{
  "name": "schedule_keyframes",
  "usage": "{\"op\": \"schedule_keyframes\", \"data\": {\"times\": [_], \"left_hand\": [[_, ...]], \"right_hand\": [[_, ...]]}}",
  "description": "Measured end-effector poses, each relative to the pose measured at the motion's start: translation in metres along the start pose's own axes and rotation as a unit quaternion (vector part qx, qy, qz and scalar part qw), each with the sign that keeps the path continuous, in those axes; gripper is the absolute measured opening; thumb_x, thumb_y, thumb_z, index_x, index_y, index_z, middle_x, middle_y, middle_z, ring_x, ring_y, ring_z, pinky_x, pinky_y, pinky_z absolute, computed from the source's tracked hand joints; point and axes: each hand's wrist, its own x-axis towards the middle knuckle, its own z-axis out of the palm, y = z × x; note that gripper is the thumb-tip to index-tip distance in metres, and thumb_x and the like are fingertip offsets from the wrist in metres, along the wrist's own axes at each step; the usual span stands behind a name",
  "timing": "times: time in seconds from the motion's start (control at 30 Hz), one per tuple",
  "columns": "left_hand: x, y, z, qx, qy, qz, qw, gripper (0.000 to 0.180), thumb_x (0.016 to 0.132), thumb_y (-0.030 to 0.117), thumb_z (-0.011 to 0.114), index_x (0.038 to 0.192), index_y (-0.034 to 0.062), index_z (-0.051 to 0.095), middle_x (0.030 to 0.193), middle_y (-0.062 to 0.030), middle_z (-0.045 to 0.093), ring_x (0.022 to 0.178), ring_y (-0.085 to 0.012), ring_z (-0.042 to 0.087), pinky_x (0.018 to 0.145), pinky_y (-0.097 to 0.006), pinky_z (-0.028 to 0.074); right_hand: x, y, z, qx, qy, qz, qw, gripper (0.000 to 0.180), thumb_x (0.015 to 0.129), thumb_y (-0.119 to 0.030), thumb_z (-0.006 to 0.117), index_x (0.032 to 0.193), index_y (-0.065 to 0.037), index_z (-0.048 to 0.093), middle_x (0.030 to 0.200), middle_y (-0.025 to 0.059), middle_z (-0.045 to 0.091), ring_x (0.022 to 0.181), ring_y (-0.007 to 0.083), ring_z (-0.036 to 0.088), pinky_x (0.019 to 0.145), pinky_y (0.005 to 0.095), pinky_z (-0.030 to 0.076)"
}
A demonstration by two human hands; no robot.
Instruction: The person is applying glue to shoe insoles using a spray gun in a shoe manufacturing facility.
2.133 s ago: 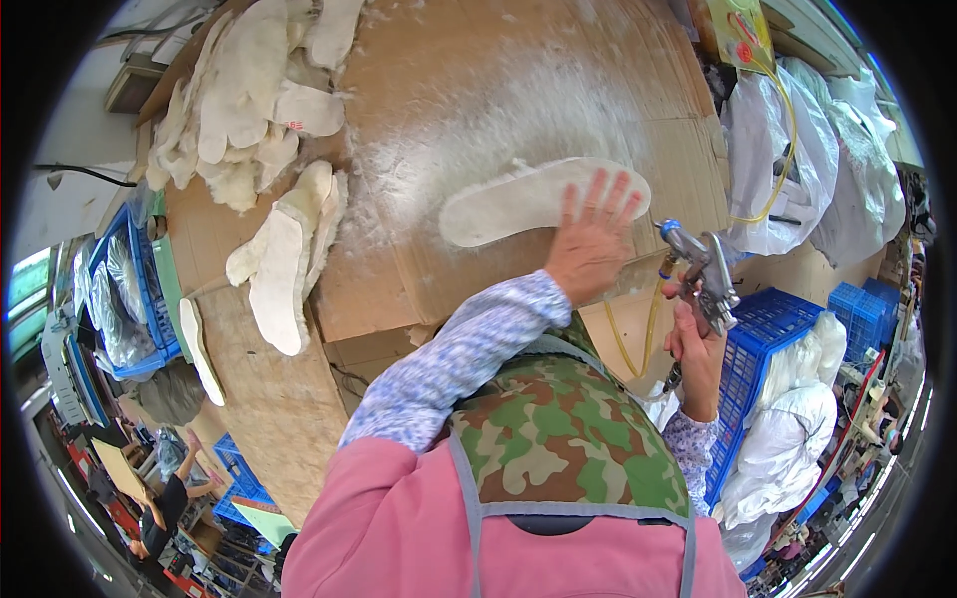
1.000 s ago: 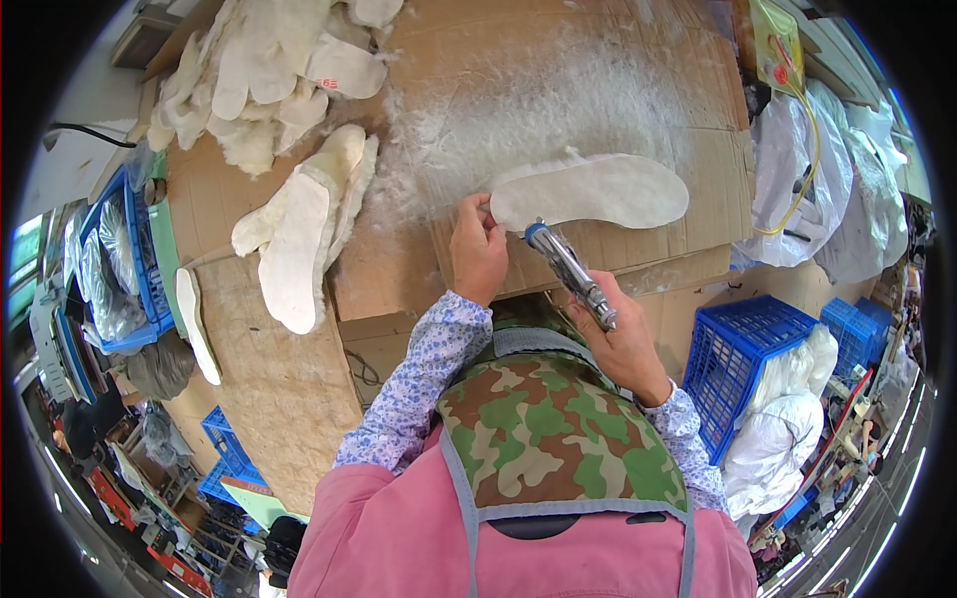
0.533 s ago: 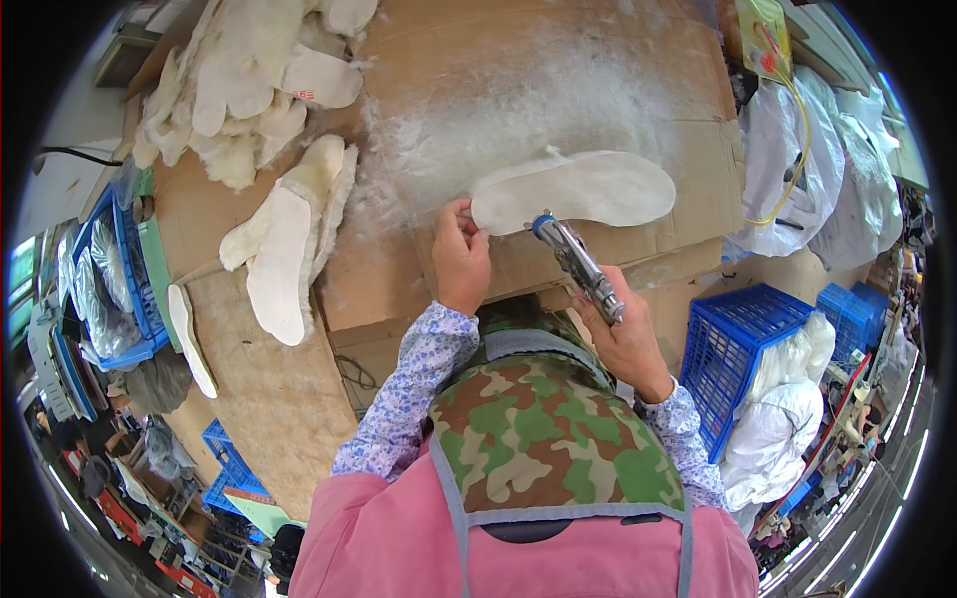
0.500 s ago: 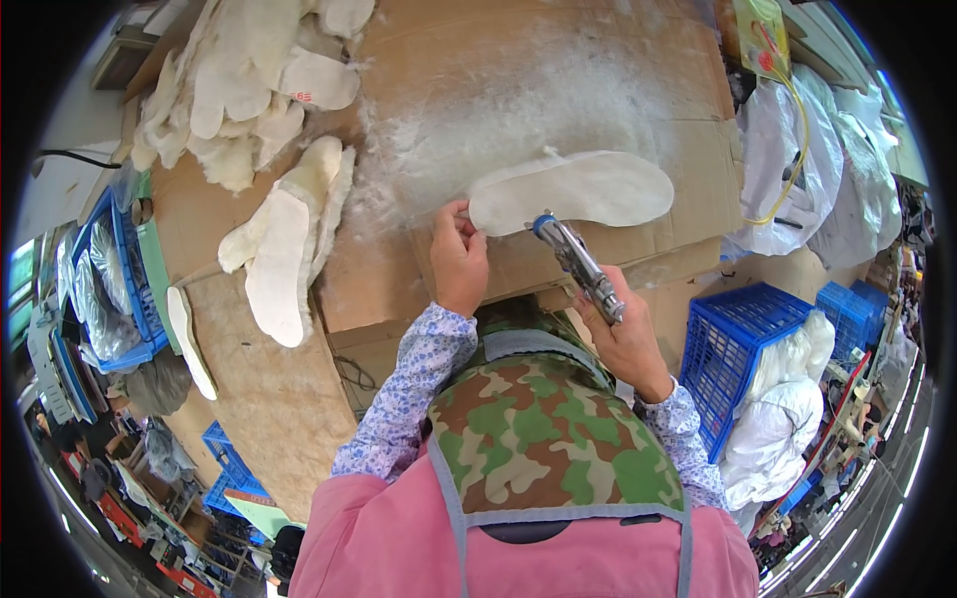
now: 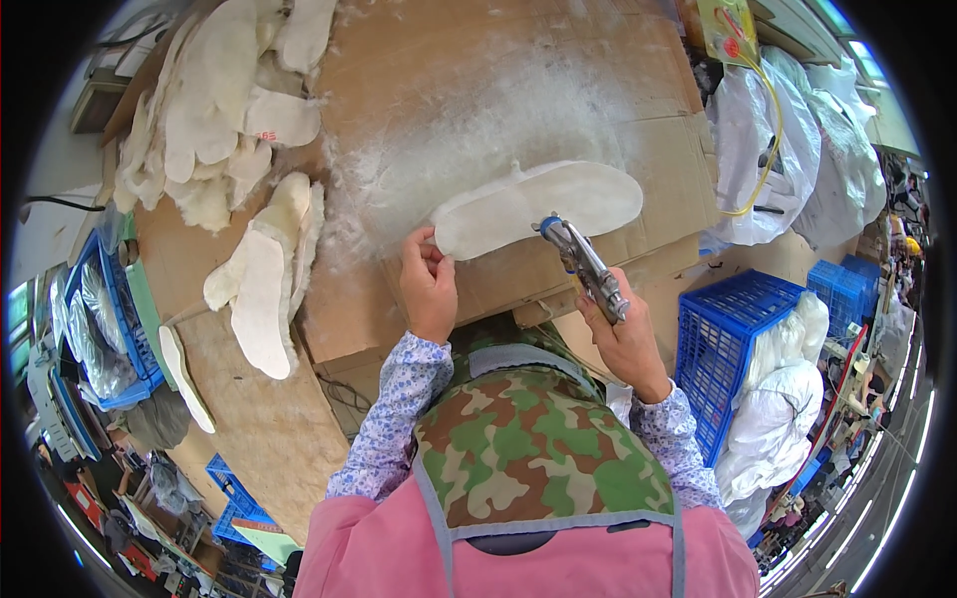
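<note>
A white fleecy insole (image 5: pixel 538 206) lies flat on the cardboard, its long side running left to right. My left hand (image 5: pixel 430 289) pinches its left end between thumb and fingers. In my right hand (image 5: pixel 630 344) is a silver metal hand tool (image 5: pixel 588 267) with a blue ring near its tip; its exact kind is unclear. The tip meets or overlaps the insole's near edge, about midway along; contact cannot be told. Left of my left hand, several insoles (image 5: pixel 261 309) lie overlapping, woolly edges showing.
A larger heap of fleecy insole pieces (image 5: pixel 204 110) sits at far left. Loose white fluff covers the cardboard (image 5: pixel 419 60) beyond the insole. One narrow insole (image 5: pixel 185 379) rests near the left edge. Blue crates (image 5: pixel 743 339) and white bags stand at right; a yellow hose (image 5: pixel 773 149) hangs there.
The view has shifted, so the table appears further left and lower. Relative to the insole, the tool's tip has moved right along the near edge. My left hand keeps its pinch.
</note>
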Motion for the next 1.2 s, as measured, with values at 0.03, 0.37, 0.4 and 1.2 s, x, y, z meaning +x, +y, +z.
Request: {"op": "schedule_keyframes", "data": {"times": [0.03, 0.37, 0.4, 1.2], "left_hand": [[0.000, 0.000, 0.001, -0.001, 0.002, -0.005, 1.000, 0.036, 0.080, -0.002, 0.056, 0.115, 0.0043, 0.050, 0.080, -0.0051, 0.052, 0.070, -0.0134, 0.051, 0.062, -0.027, 0.044], [-0.001, 0.001, 0.001, 0.003, 0.003, 0.005, 1.000, 0.038, 0.080, -0.004, 0.055, 0.117, 0.0038, 0.048, 0.081, -0.0033, 0.051, 0.068, -0.0098, 0.048, 0.061, -0.023, 0.043], [-0.002, 0.000, 0.001, 0.003, 0.005, 0.005, 1.000, 0.038, 0.080, -0.004, 0.055, 0.117, 0.0036, 0.048, 0.081, -0.0031, 0.051, 0.067, -0.0094, 0.048, 0.061, -0.023, 0.043], [-0.003, 0.005, 0.004, -0.017, -0.008, 0.005, 1.000, 0.035, 0.084, -0.003, 0.054, 0.118, 0.0020, 0.045, 0.084, -0.0032, 0.051, 0.064, -0.0070, 0.047, 0.055, -0.020, 0.040]], "right_hand": [[0.000, 0.001, -0.002, -0.001, 0.004, 0.000, 1.000, 0.021, 0.086, -0.005, 0.057, 0.105, -0.002, 0.049, 0.069, 0.0127, 0.053, 0.061, 0.0251, 0.053, 0.057, 0.0338, 0.042], [0.003, 0.021, -0.012, 0.001, 0.060, -0.029, 0.998, 0.014, 0.088, -0.005, 0.056, 0.101, -0.003, 0.050, 0.063, -0.0001, 0.047, 0.050, 0.0067, 0.045, 0.045, 0.0239, 0.038], [0.003, 0.022, -0.014, -0.004, 0.063, -0.025, 0.998, 0.015, 0.088, -0.005, 0.057, 0.101, -0.002, 0.050, 0.063, 0.0001, 0.047, 0.049, 0.0067, 0.045, 0.045, 0.0239, 0.038], [-0.001, 0.068, -0.051, 0.035, 0.174, 0.066, 0.982, 0.016, 0.087, -0.010, 0.059, 0.099, -0.003, 0.050, 0.066, 0.0100, 0.050, 0.056, 0.0214, 0.049, 0.053, 0.0322, 0.040]]}}
